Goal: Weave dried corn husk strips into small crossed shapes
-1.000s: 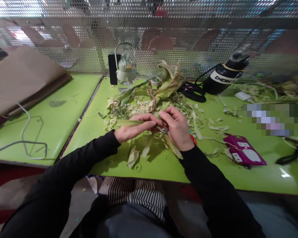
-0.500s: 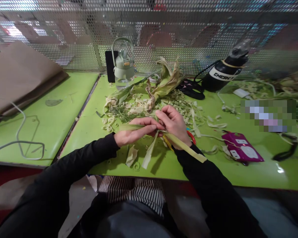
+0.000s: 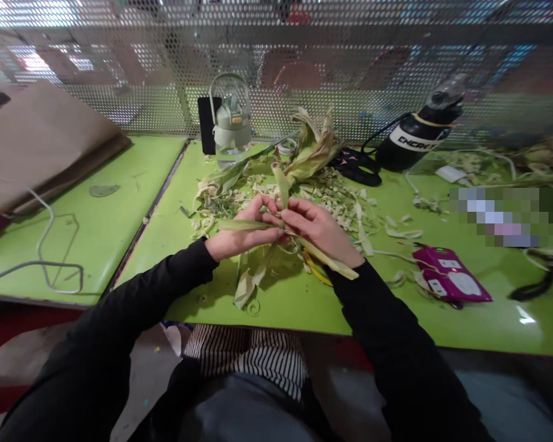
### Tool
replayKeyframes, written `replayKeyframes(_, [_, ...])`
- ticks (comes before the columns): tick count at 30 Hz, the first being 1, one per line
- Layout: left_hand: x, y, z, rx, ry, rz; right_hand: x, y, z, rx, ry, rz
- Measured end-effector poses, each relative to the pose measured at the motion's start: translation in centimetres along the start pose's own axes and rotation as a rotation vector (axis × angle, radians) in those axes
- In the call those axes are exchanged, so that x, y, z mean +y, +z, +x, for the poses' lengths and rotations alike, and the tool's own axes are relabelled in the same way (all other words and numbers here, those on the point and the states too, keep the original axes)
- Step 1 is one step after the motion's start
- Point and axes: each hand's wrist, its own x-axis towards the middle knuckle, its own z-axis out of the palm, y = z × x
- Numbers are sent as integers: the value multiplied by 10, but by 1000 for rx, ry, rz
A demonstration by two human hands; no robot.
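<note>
My left hand [image 3: 239,236] and my right hand [image 3: 320,232] meet over the green table, both closed on a crossing of pale corn husk strips. One husk strip [image 3: 281,184] stands up between the fingertips, and another [image 3: 334,261] trails over my right wrist. A third [image 3: 239,225] lies along my left hand, while a fourth [image 3: 263,267] hangs down toward the table. The fingers partly hide where the strips cross. Yellow-handled scissors [image 3: 316,268] lie partly under my right hand. Behind my hands sits a bunch of dried corn husks [image 3: 313,156] among husk scraps [image 3: 336,196].
A clear water bottle [image 3: 231,136] and a black phone [image 3: 207,126] stand by the perforated screen [image 3: 142,92]. At right are a black bottle [image 3: 405,142] and a purple device [image 3: 454,279] with a cable. Brown paper [image 3: 50,141] and a bent wire [image 3: 41,264] occupy the left.
A husk strip now points up between my hands. The hanging strip has swung left, and the one over my right wrist has slid inward. My right fingers have come lower.
</note>
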Motion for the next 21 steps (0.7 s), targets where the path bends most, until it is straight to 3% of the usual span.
replayKeyframes(6, [-2, -6, 4, 183, -95, -63, 3, 7, 1, 205, -107, 62])
replayKeyframes(13, [-5, 4, 3, 157, 53, 48, 6, 10, -1, 292, -109, 84])
replayKeyframes(21, [-6, 7, -2, 129, 56, 157, 9, 13, -3, 257, -69, 63])
